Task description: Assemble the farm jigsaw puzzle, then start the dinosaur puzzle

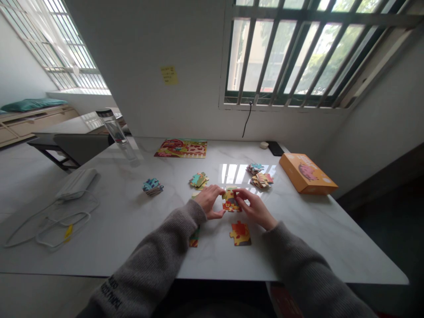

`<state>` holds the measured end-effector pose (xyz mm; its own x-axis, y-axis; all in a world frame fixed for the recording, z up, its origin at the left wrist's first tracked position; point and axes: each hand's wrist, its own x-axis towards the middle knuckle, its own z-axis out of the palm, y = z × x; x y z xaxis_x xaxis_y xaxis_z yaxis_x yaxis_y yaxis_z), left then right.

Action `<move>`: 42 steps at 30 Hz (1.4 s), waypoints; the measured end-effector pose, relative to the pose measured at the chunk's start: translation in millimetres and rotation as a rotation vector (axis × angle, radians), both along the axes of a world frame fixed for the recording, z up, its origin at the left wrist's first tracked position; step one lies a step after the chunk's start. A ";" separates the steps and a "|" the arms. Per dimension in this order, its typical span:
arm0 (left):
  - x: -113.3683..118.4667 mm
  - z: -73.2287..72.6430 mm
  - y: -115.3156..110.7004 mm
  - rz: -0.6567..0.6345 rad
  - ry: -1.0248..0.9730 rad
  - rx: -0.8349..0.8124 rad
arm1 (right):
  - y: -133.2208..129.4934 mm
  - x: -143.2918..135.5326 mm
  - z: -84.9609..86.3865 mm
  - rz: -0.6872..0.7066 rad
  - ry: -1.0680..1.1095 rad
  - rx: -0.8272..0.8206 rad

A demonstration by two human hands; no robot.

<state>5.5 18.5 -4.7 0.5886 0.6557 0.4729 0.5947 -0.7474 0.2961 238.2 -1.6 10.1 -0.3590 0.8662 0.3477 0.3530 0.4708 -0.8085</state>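
Note:
In the middle of the table, several yellow and red jigsaw pieces (230, 204) lie together between my two hands. My left hand (210, 201) curves its thumb and fingers around their left edge. At the right edge, my right hand (254, 206) pinches a piece with thumb and fingertips. Nearer to me lies a single piece (240, 233), orange, yellow and grey. Another piece (194, 238) is partly hidden under my left sleeve. Beyond my left hand sits a small pile of green and tan pieces (198, 179).
Stacks of blue pieces (153, 186) and orange pieces (262, 180) stand left and right. Behind are a farm picture board (181, 149) and a black phone (274, 149). An orange box (306, 174) is at right; a glass bottle (114, 126) and a white cabled device (76, 183) are at left.

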 end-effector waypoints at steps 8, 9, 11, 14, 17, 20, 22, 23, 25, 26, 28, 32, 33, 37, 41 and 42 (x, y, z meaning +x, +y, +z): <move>6.2 -3.9 -5.9 0.003 0.056 -0.066 | -10.9 22.5 0.2 -0.094 -0.182 0.202; 7.4 -3.7 -7.3 -0.006 0.054 -0.074 | -13.9 22.9 0.8 -0.069 -0.185 0.211; 9.4 -2.6 -9.9 -0.013 0.045 -0.092 | -20.0 22.0 2.2 -0.003 -0.193 0.210; 10.2 0.4 -12.6 -0.033 0.031 -0.117 | -26.1 20.2 3.0 0.076 -0.216 0.167; 8.9 2.9 -13.2 -0.073 0.038 -0.145 | -27.4 21.6 0.7 0.098 -0.221 0.139; 7.1 2.0 -11.5 -0.124 0.045 -0.182 | -28.1 25.8 -3.8 0.093 -0.223 0.152; 6.1 -0.8 -9.8 -0.194 0.046 -0.201 | -31.5 28.7 -6.4 0.072 -0.240 0.163; 5.7 -2.7 -9.0 -0.228 0.046 -0.206 | -34.4 30.0 -7.4 0.060 -0.250 0.163; 5.1 -6.4 -7.4 -0.269 0.053 -0.209 | -42.2 31.9 -8.7 0.047 -0.259 0.147; 4.9 -8.1 -6.6 -0.273 0.061 -0.210 | -46.9 32.7 -9.3 0.048 -0.259 0.133; 4.4 -10.7 -5.2 -0.265 0.087 -0.219 | -56.8 34.0 -11.0 0.057 -0.258 0.102; 4.1 -14.5 -2.6 -0.256 0.120 -0.232 | -75.3 36.0 -16.5 0.074 -0.268 0.073; 4.2 -15.7 -2.1 -0.253 0.119 -0.228 | -79.5 36.2 -17.6 0.079 -0.269 0.072; 5.5 -21.5 0.0 -0.241 0.106 -0.206 | -91.9 35.3 -17.7 0.106 -0.276 0.076; 5.9 -25.5 1.9 -0.242 0.102 -0.191 | -88.4 33.4 -16.0 0.097 -0.269 0.079; 5.9 -25.9 2.3 -0.242 0.101 -0.189 | -84.5 32.9 -16.3 0.069 -0.273 0.096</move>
<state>11.4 20.9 -30.7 0.7757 0.5619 0.2872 0.4401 -0.8079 0.3919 271.1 -86.0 -6.1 -0.5076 0.8042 0.3092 0.5160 0.5711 -0.6384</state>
